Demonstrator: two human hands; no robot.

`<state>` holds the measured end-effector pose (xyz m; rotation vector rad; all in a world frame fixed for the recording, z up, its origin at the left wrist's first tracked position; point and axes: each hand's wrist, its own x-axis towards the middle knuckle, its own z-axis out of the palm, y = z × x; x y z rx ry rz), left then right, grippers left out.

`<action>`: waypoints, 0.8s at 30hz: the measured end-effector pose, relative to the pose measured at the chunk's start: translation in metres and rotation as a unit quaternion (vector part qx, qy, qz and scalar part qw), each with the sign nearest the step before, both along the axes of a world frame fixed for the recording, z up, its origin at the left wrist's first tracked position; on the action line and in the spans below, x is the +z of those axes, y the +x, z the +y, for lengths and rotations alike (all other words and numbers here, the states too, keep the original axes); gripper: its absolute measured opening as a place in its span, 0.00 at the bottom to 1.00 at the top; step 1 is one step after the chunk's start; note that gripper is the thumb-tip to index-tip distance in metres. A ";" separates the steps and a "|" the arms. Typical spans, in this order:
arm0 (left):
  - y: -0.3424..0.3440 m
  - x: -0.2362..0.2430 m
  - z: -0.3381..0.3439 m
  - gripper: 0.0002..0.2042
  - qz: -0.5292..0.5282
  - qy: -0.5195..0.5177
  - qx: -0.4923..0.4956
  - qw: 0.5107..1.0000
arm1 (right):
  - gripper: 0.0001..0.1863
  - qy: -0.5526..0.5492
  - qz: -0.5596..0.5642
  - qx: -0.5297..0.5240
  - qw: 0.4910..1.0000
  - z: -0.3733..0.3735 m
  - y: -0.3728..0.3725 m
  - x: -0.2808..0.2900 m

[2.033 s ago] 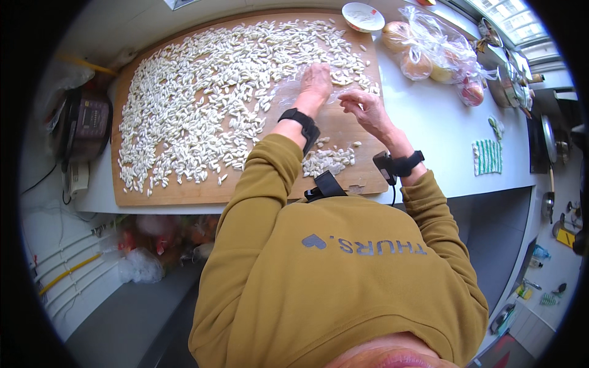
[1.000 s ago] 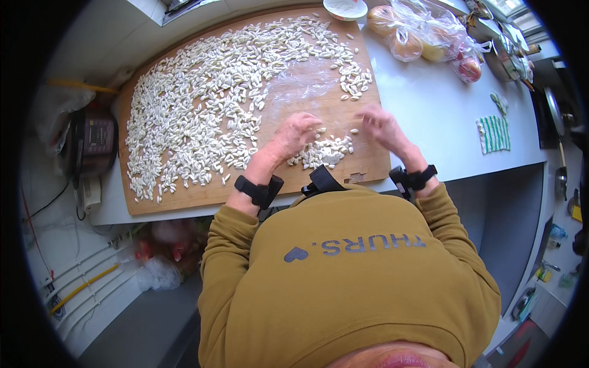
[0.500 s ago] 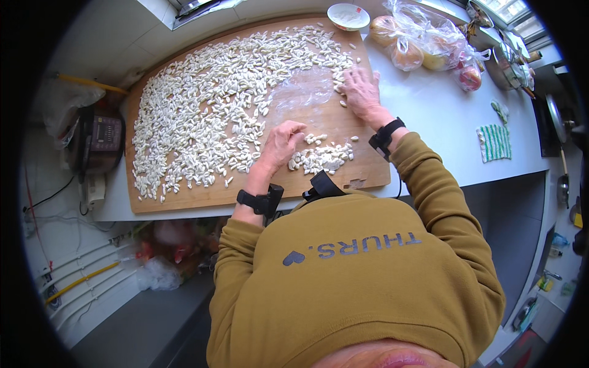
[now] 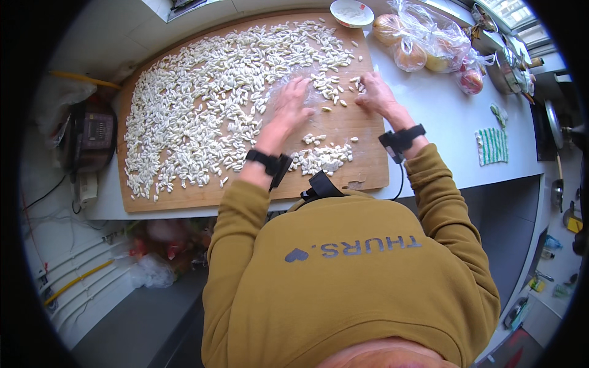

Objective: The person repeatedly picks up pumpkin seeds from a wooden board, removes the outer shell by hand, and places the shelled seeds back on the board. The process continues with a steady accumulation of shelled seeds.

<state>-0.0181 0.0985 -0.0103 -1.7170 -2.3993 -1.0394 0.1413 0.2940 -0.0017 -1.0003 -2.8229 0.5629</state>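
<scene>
Small white shell-shaped pieces, apparently dough (image 4: 202, 92), cover much of a large wooden board (image 4: 362, 132). My left hand (image 4: 289, 110) rests on a sheet of clear plastic film (image 4: 276, 95) at the middle of the board, its fingers and thumb apart. Near the board's right edge, my right hand (image 4: 377, 97) is bent with thumb and fingers apart, beside a few loose pieces (image 4: 354, 83). Between the hands lie several more pieces (image 4: 328, 88). A separate pile of pieces (image 4: 322, 159) sits close to the board's front edge.
A white bowl (image 4: 351, 13) stands behind the board's far right corner. Plastic bags of fruit (image 4: 423, 46) lie on the white counter (image 4: 429, 116), with a green-striped cloth (image 4: 492, 146) farther right. A dark electric cooker (image 4: 93, 132) stands at the left.
My left hand has moved forward from beside the front pile onto the film, and its fingers have spread. My right hand has shifted slightly right; pieces near it now lie more scattered.
</scene>
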 end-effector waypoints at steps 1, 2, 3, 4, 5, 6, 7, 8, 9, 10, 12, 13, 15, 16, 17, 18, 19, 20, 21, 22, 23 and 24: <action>0.005 -0.003 0.013 0.24 0.005 -0.008 0.004 1.000 | 0.19 0.026 0.024 0.036 0.999 -0.005 -0.011 -0.003; 0.010 -0.006 0.027 0.24 0.019 -0.021 0.010 1.000 | 0.17 -0.026 0.076 0.051 0.995 -0.011 -0.024 -0.006; 0.010 -0.007 0.035 0.25 0.059 -0.029 0.018 0.998 | 0.16 -0.078 0.113 0.056 0.989 -0.019 -0.040 -0.010; 0.005 -0.007 0.041 0.24 0.014 -0.040 0.024 0.999 | 0.15 -0.133 0.145 0.051 0.979 -0.024 -0.052 -0.011; -0.001 -0.006 0.044 0.23 -0.006 -0.046 0.035 0.998 | 0.14 -0.208 0.181 0.071 0.959 -0.027 -0.060 -0.011; -0.007 -0.005 0.042 0.23 -0.034 -0.073 0.046 0.996 | 0.14 -0.288 0.207 0.083 0.931 -0.029 -0.065 -0.010; -0.016 -0.004 0.032 0.21 -0.088 -0.064 0.053 0.993 | 0.13 -0.371 0.236 0.101 0.893 -0.031 -0.067 -0.009; -0.024 -0.003 0.021 0.22 -0.064 -0.047 0.061 0.995 | 0.13 -0.324 0.242 0.091 0.910 -0.030 -0.067 -0.006; -0.030 -0.003 0.009 0.22 -0.051 -0.039 0.071 0.995 | 0.13 -0.279 0.252 0.088 0.922 -0.028 -0.063 -0.004; -0.035 -0.003 -0.001 0.22 -0.033 -0.018 0.078 0.996 | 0.13 -0.236 0.259 0.083 0.933 -0.027 -0.059 -0.003; -0.039 -0.006 -0.010 0.23 -0.040 -0.033 0.090 0.995 | 0.12 -0.142 0.194 0.049 0.969 -0.024 -0.057 -0.002; -0.040 -0.008 -0.008 0.23 -0.036 -0.030 0.080 0.996 | 0.12 -0.092 0.154 0.032 0.983 -0.024 -0.059 -0.003; -0.036 -0.013 0.004 0.20 -0.058 -0.001 0.054 0.997 | 0.13 -0.063 0.140 0.044 0.987 -0.030 -0.074 -0.010; -0.034 -0.015 0.014 0.20 -0.062 0.007 0.062 0.996 | 0.15 -0.111 0.174 0.108 0.972 -0.034 -0.083 -0.014; -0.033 -0.016 0.021 0.19 -0.067 0.010 0.072 0.995 | 0.17 -0.159 0.206 0.170 0.950 -0.038 -0.091 -0.017; -0.032 -0.016 0.024 0.19 -0.082 -0.005 0.081 0.993 | 0.19 -0.204 0.201 0.213 0.934 -0.039 -0.093 -0.018; -0.033 -0.015 0.024 0.17 -0.116 -0.013 0.078 0.990 | 0.19 -0.196 0.200 0.263 0.923 -0.038 -0.093 -0.017; -0.033 -0.013 0.017 0.15 -0.120 0.014 0.047 0.992 | 0.18 -0.192 0.230 0.284 0.911 -0.038 -0.089 -0.015; -0.034 -0.011 0.006 0.14 -0.128 0.027 0.020 0.991 | 0.17 -0.187 0.233 0.289 0.909 -0.037 -0.079 -0.011; -0.033 -0.008 -0.005 0.13 -0.147 0.018 0.003 0.989 | 0.16 -0.181 0.229 0.291 0.911 -0.034 -0.067 -0.006; -0.028 -0.007 -0.017 0.10 0.018 0.100 0.012 0.995 | 0.14 -0.170 0.254 0.281 0.910 -0.031 -0.055 0.000; -0.027 -0.004 -0.028 0.09 -0.032 0.043 0.014 0.998 | 0.14 -0.177 0.194 0.268 0.927 -0.029 -0.041 0.005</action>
